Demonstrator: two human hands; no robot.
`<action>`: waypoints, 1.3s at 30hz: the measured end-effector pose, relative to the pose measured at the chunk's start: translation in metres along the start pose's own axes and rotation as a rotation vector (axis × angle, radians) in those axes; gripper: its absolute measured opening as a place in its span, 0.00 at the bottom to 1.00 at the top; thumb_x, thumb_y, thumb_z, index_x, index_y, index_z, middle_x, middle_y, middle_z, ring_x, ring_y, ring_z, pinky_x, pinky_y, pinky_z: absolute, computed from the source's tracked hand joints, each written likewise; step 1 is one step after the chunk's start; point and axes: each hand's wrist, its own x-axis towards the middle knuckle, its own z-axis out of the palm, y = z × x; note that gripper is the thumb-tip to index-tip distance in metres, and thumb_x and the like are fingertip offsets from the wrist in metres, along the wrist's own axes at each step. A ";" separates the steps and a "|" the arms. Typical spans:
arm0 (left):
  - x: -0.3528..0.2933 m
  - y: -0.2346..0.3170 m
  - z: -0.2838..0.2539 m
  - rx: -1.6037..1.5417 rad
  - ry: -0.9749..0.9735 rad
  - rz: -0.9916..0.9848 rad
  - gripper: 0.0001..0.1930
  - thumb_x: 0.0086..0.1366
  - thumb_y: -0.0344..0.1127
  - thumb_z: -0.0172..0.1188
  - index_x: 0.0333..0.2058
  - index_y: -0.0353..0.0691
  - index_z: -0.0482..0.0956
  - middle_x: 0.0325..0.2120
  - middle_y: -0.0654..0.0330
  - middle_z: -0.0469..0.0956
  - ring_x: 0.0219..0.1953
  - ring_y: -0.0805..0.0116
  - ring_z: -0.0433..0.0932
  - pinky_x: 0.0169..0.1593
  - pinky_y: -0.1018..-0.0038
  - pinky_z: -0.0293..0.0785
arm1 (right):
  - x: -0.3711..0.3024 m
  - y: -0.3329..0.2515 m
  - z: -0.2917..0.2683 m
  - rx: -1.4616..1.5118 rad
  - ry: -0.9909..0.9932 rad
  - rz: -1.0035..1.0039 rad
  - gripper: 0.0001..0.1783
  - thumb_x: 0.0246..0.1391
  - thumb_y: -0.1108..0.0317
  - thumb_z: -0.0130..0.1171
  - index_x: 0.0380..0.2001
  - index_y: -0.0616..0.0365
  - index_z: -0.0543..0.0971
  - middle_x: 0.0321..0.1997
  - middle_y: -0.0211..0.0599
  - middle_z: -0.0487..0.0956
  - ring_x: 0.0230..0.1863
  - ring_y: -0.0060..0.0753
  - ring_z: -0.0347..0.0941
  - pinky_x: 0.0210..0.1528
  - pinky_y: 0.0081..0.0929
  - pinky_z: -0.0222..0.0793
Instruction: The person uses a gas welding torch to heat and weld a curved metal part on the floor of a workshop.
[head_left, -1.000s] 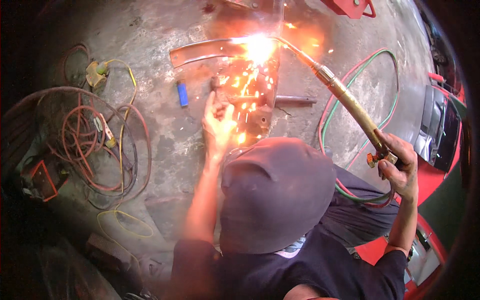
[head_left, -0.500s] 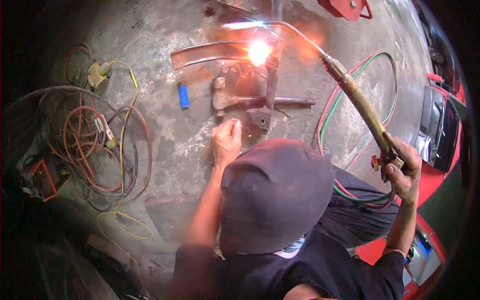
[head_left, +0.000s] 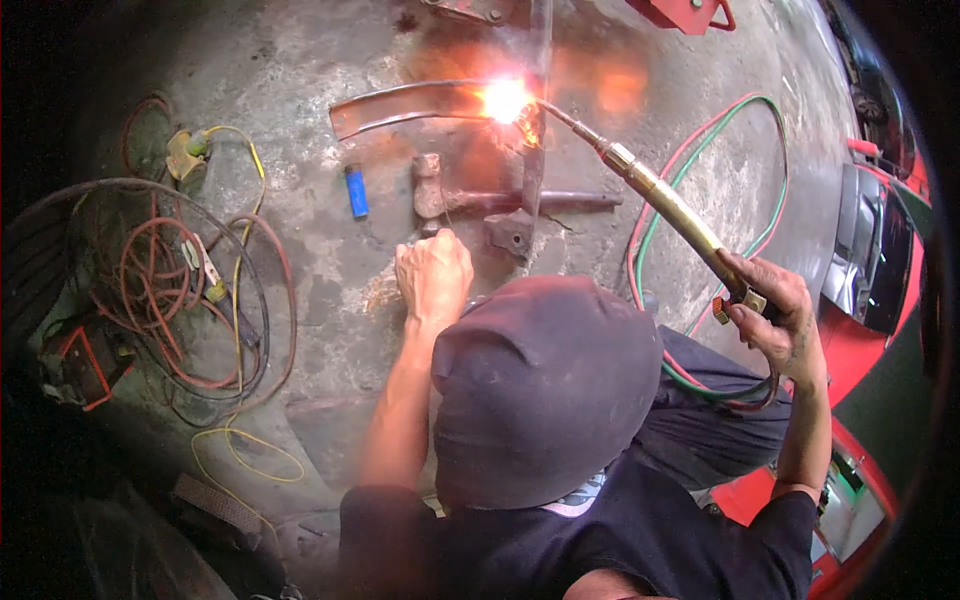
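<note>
My right hand (head_left: 780, 315) is wrapped round the rear of a brass gas torch (head_left: 668, 196), beside its valve knob. From the torch tip, glare and sparks spread where a curved metal strip (head_left: 405, 106) meets a long metal bar (head_left: 537, 150); the glare hides the contact. Closed fingers, knuckles up, mark my left hand (head_left: 435, 278); whatever it may pinch is hidden. Just beyond it lies a hammer (head_left: 428, 190), its handle passing by the bar. A metal bracket (head_left: 510, 234) sits at the bar's near end. A small blue cylinder-like object (head_left: 356, 192) rests left of the hammer.
Red and green hoses (head_left: 645, 225) loop on the right and run back to the torch. Tangled cables (head_left: 165, 300) with a clamp (head_left: 207, 268) cover the floor at left. A red metal object (head_left: 685, 12) stands at the far edge. Dark cloth (head_left: 548, 390) bulges between my arms.
The torch tip has dropped toward me from above the strip to the joint, and the sparks have grown. My left hand has shifted slightly left.
</note>
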 end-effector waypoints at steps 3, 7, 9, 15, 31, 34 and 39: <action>0.003 0.002 0.000 0.019 0.021 -0.009 0.08 0.62 0.33 0.59 0.26 0.36 0.81 0.21 0.46 0.82 0.27 0.47 0.83 0.41 0.54 0.71 | -0.001 0.002 0.000 0.023 -0.004 0.005 0.31 0.49 0.70 0.65 0.60 0.60 0.77 0.29 0.41 0.78 0.28 0.33 0.75 0.33 0.31 0.67; 0.006 0.004 -0.004 0.046 0.025 -0.008 0.08 0.62 0.33 0.59 0.26 0.37 0.81 0.22 0.46 0.82 0.27 0.47 0.83 0.40 0.54 0.71 | 0.001 0.006 -0.001 0.005 -0.017 -0.039 0.31 0.50 0.70 0.65 0.60 0.60 0.78 0.29 0.40 0.78 0.28 0.33 0.75 0.33 0.31 0.67; 0.008 0.003 -0.002 0.049 0.025 -0.005 0.08 0.62 0.33 0.59 0.26 0.37 0.81 0.22 0.46 0.82 0.27 0.47 0.83 0.40 0.54 0.71 | 0.002 0.003 -0.002 0.000 -0.019 -0.030 0.31 0.50 0.70 0.65 0.60 0.60 0.78 0.28 0.40 0.78 0.28 0.33 0.75 0.33 0.31 0.67; 0.009 0.003 -0.001 0.026 0.043 0.006 0.07 0.61 0.32 0.60 0.25 0.37 0.81 0.21 0.47 0.82 0.27 0.47 0.83 0.40 0.55 0.71 | 0.001 0.006 -0.003 0.022 -0.006 -0.013 0.31 0.49 0.70 0.65 0.59 0.62 0.78 0.28 0.40 0.77 0.28 0.33 0.74 0.33 0.31 0.67; 0.011 0.003 -0.001 0.017 0.043 -0.017 0.09 0.61 0.34 0.59 0.24 0.37 0.81 0.21 0.45 0.81 0.28 0.44 0.82 0.40 0.53 0.72 | 0.001 0.009 -0.002 0.035 -0.011 -0.026 0.31 0.49 0.70 0.66 0.59 0.62 0.78 0.28 0.39 0.76 0.28 0.31 0.74 0.33 0.30 0.67; 0.011 0.003 0.000 0.025 0.051 -0.004 0.07 0.60 0.32 0.60 0.24 0.37 0.81 0.21 0.47 0.82 0.27 0.48 0.82 0.40 0.55 0.71 | 0.001 0.009 -0.003 0.033 -0.016 -0.027 0.30 0.49 0.70 0.66 0.59 0.62 0.78 0.28 0.39 0.77 0.28 0.31 0.75 0.33 0.30 0.67; 0.010 0.003 -0.001 0.023 0.059 -0.002 0.07 0.60 0.32 0.61 0.24 0.37 0.81 0.21 0.47 0.82 0.26 0.48 0.82 0.40 0.55 0.71 | 0.003 0.007 -0.002 0.033 -0.018 -0.017 0.30 0.49 0.70 0.65 0.58 0.62 0.78 0.28 0.39 0.76 0.28 0.31 0.75 0.33 0.30 0.67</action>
